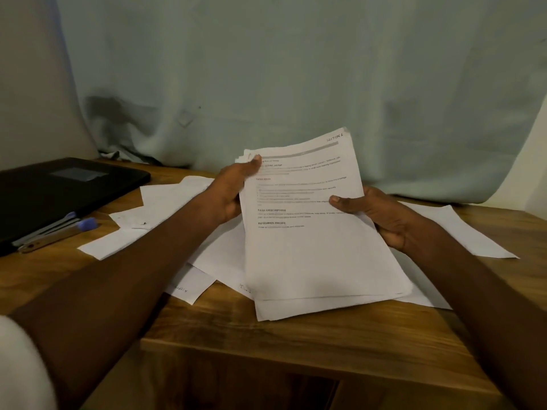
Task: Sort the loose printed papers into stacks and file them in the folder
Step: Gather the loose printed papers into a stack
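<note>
Where text is legible, the top sheet of the held stack of papers (307,232) reads "SECTION 1" handwritten at its upper right corner, with printed headings "SCENE SETUP", "TASK DESCRIPTION" and "REQUIRED PROPS"; body lines are too blurred to read. Nearest the camera, the front edge of the wooden table (296,341) runs across the view, and the stack's lower edge rests on or just above loose sheets (219,255) spread over the tabletop; cannot tell which. One loose sheet near the front left carries faint handwriting, unreadable. Left hand (228,193) grips the stack's left edge, thumb on the top page near the upper left corner, fingers hidden behind the paper. Right hand (381,217) holds the right edge, thumb pressed flat on the top page, fingers curled underneath. Hands are apart, one on each side of the stack, which is tilted up toward the camera. Another single sheet (461,229) lies flat to the right, partly behind the right forearm. Left side: two pens (59,230) with blue caps lie just beside the front edge of a black folder (65,190), closed, with a grey label patch on its cover. Behind everything, a pale cloth backdrop (296,69) hangs down to the table's rear edge.
</note>
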Tool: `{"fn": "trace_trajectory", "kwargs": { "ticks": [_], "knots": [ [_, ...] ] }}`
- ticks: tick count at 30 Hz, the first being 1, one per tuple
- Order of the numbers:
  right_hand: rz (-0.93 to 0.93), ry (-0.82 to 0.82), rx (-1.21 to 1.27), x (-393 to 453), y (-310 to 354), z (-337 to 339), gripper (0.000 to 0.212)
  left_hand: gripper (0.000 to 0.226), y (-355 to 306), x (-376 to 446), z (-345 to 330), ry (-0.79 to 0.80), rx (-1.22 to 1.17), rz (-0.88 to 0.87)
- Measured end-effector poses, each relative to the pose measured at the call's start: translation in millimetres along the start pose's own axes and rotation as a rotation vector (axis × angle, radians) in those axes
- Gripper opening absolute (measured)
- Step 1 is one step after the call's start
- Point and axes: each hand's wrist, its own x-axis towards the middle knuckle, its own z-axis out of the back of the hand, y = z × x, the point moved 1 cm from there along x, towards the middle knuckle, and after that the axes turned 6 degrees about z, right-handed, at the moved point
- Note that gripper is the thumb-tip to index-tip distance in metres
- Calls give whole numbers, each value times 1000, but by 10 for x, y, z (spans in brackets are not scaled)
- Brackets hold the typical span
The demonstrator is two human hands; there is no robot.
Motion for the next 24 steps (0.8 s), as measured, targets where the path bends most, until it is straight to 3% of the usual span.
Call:
{"fn": "trace_trajectory", "kwargs": {
  "ticks": [4, 10, 14, 20, 24],
  "knots": [
    [-23, 31, 32, -56, 80, 6, 39, 33, 8, 0, -46, -19, 31, -75],
    [-15, -163, 83, 43, 58, 105, 43, 37, 31, -23, -98, 109, 73, -53],
    [-81, -171, 88, 72, -32, 72, 40, 32, 76, -23, -128, 159, -14, -87],
    [-88, -147, 153, 90, -70, 25, 40, 20, 96, -38, -138, 105, -149, -54],
    [-2, -328, 120, 151, -105, 52, 37, 30, 111, -30, -148, 164, -167, -71]
  ]
}}
